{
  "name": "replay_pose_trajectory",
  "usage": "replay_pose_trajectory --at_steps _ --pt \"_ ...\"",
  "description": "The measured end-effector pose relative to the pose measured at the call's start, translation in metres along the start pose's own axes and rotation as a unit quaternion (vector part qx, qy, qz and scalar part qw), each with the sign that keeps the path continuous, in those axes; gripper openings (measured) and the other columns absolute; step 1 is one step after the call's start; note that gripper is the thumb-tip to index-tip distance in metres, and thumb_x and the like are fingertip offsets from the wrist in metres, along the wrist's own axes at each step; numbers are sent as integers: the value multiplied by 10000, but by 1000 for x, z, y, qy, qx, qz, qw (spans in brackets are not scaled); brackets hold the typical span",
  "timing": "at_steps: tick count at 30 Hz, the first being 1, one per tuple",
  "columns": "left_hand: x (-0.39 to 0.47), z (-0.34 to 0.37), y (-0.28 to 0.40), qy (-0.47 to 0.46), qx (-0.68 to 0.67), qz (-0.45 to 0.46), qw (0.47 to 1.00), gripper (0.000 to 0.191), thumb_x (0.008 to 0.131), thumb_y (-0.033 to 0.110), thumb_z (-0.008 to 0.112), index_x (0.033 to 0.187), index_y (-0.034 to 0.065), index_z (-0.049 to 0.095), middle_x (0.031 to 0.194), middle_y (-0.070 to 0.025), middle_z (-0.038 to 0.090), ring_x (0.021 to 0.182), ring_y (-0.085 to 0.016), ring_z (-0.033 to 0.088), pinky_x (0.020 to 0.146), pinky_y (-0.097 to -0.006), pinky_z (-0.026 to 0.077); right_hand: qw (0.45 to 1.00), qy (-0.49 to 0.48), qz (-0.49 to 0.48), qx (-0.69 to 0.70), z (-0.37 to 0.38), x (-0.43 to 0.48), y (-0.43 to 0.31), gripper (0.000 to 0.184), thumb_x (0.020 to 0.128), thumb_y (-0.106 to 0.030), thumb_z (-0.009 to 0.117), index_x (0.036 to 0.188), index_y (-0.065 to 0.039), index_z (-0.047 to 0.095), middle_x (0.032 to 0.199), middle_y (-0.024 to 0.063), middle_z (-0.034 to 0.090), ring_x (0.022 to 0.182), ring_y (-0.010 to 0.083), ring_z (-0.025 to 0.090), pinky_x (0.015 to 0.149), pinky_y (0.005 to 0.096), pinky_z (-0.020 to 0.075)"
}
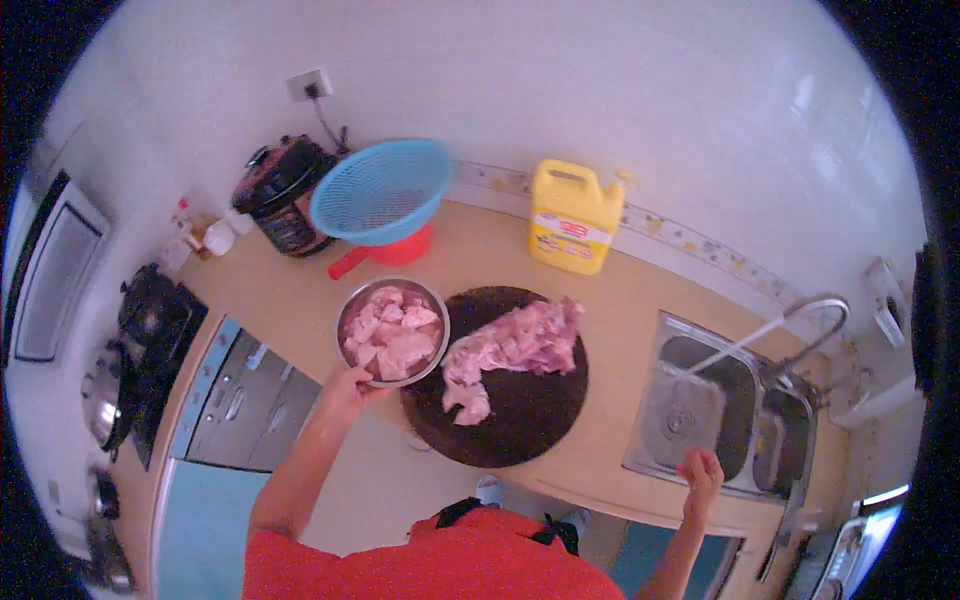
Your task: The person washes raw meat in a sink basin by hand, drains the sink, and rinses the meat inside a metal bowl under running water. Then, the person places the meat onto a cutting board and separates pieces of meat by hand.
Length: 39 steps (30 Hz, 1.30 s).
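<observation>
My left hand (358, 388) grips the near rim of a round metal bowl (341, 346) that holds chunks of raw meat (401, 349). Right of the bowl, and partly under its edge, lies a round dark cutting board (525, 420). A large bony piece of raw meat (510, 341) rests across the board, with a paler end bent towards me. My right hand (703, 471) hovers by the near edge of the metal sink (637, 442); its fingers look curled, and blur hides whether anything is in them.
Behind the bowl, a blue plastic colander (382, 191) sits on a red plastic dipper (397, 251), beside an electric pressure cooker (289, 195). A yellow jug (574, 217) stands near the wall. The curved faucet (814, 304) reaches over the sink. A gas stove (157, 337) is at left.
</observation>
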<state>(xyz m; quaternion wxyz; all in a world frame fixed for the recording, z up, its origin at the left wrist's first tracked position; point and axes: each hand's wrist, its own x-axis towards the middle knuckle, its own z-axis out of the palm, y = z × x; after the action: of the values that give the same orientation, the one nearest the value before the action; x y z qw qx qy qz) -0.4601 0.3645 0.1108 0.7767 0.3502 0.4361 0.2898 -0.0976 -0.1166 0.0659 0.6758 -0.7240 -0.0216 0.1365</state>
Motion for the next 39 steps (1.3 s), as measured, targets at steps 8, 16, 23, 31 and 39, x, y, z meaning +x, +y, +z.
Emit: replay_pose_trajectory --at_steps 8,16,23,31,39 --pt "-49 161 -63 -149 144 -69 976 596 700 10 475 1267 99 316 1134 -149 501 844 -295 603 659 -422 562 998 -69 -5 9 -31 27 -43 236 865 -155 566 1046 -4 579 880 75 630 693 141 596 605 263 494" --pt "-59 322 -239 -255 124 -219 934 517 697 3 506 1196 67 385 1019 -119 521 776 -274 615 616 -413 565 967 -230 110 19 -71 71 -39 513 913 -412 439 1236 -14 436 1099 107 566 813 172 608 622 299 521" --pt "-42 422 -381 -329 140 -272 893 533 705 -19 514 1216 65 388 989 -114 529 792 -268 617 652 -400 566 956 -205 208 -40 -133 143 14 652 841 -610 421 1192 -62 458 901 79 578 668 184 586 443 310 502" --pt "-1 446 -482 -357 148 -394 834 396 777 -1 509 1162 74 459 1029 -139 572 942 -286 581 797 -451 512 957 -155 170 -180 -156 181 16 646 867 -483 466 1311 -39 313 1068 171 530 764 280 619 438 345 552" --pt "34 420 -529 -263 251 -295 884 367 777 45 512 1142 24 476 1052 -145 567 922 -298 574 776 -427 501 811 -186 -33 -554 -113 184 44 584 864 -228 463 1371 -126 194 1029 300 534 819 481 564 768 521 446"
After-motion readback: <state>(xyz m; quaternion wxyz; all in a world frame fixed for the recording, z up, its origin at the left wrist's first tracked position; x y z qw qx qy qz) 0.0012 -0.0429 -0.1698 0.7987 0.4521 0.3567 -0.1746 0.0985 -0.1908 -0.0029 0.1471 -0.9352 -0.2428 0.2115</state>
